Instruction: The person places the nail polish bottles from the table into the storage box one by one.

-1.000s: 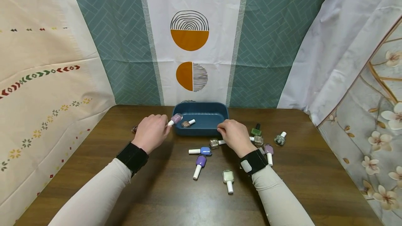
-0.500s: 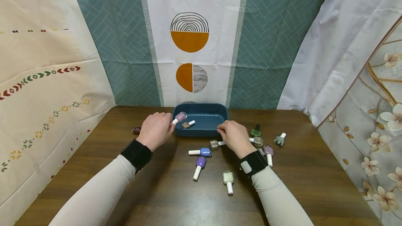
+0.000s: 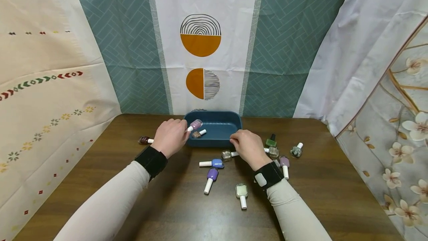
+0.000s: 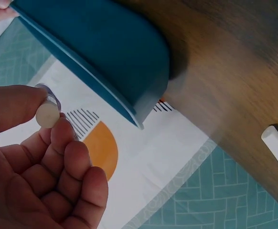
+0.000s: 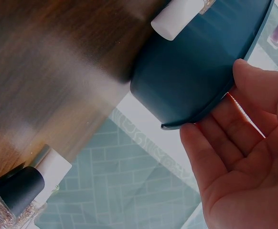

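My left hand (image 3: 171, 137) pinches a pinkish-purple nail polish bottle (image 3: 196, 124) by its white cap (image 4: 48, 115), between thumb and fingers. The bottle is tilted, its glass end above the left part of a dark blue bin (image 3: 208, 143). Inside the bin lies a brown glitter nail polish (image 3: 197, 134) with a white cap. At the bin's front right corner my right hand (image 3: 249, 147) grips the rim. In the right wrist view the thumb is on one side of the bin wall (image 5: 191, 67) and the fingers on the other.
On the wooden table lie a blue polish (image 3: 217, 163), a purple polish (image 3: 212, 174), a pale green polish (image 3: 241, 190) and a glitter polish (image 3: 226, 155). Right of my right hand are a green polish (image 3: 271, 142) and several others. A dark red polish (image 3: 144, 140) lies left.
My left hand has moved right with the nail polish, bringing it farther over the bin. The dark red polish at left has come into fuller view. My right hand stays on the rim.
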`<state>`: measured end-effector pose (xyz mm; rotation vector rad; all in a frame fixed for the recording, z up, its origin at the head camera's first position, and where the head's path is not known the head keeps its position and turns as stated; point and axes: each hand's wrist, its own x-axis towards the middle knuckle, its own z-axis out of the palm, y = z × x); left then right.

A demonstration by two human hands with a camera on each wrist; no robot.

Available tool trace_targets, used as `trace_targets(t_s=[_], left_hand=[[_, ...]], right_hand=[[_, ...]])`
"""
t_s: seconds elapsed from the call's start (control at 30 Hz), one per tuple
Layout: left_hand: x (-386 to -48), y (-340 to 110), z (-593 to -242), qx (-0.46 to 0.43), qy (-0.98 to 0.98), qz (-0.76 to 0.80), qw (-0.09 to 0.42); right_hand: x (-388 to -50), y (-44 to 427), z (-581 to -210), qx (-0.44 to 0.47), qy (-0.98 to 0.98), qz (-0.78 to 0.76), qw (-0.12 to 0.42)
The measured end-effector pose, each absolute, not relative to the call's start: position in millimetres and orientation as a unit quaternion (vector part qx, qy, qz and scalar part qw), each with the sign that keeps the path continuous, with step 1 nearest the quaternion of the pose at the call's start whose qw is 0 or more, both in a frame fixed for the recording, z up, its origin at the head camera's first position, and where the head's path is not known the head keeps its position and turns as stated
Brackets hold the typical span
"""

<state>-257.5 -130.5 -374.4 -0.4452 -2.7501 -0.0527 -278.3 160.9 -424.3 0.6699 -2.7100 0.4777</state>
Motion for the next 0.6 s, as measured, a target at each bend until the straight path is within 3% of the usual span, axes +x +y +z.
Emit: trace_targets(t_s=[0.6], left_hand=[[-287,-113,-382,-0.184,-0.971,0.004,0.151]], right_hand=[[-278,160,-426,0.237,-0.941,0.174,0.168]])
